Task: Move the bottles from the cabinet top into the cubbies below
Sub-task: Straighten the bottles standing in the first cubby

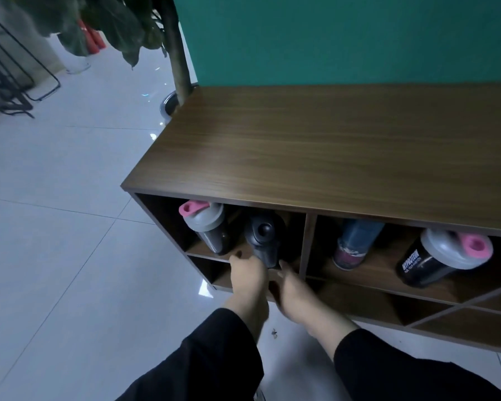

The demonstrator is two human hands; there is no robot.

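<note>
A wooden cabinet (315, 146) has a bare top. In its upper left cubby stand a dark shaker with a grey lid and pink cap (207, 227) and, right of it, a black bottle (264, 238). My left hand (248, 277) and my right hand (291, 287) both hold the base of the black bottle at the cubby's front edge. The upper right cubby holds a blue bottle with a purple base (355, 246) and a second black shaker with a grey lid and pink cap (443, 257), tilted.
Lower cubbies (417, 311) with diagonal dividers sit beneath. A potted plant's trunk (180, 59) stands at the cabinet's far left corner. Black metal chair legs (15, 82) are at the far left on the pale tiled floor (70, 256). A green wall (344, 39) backs the cabinet.
</note>
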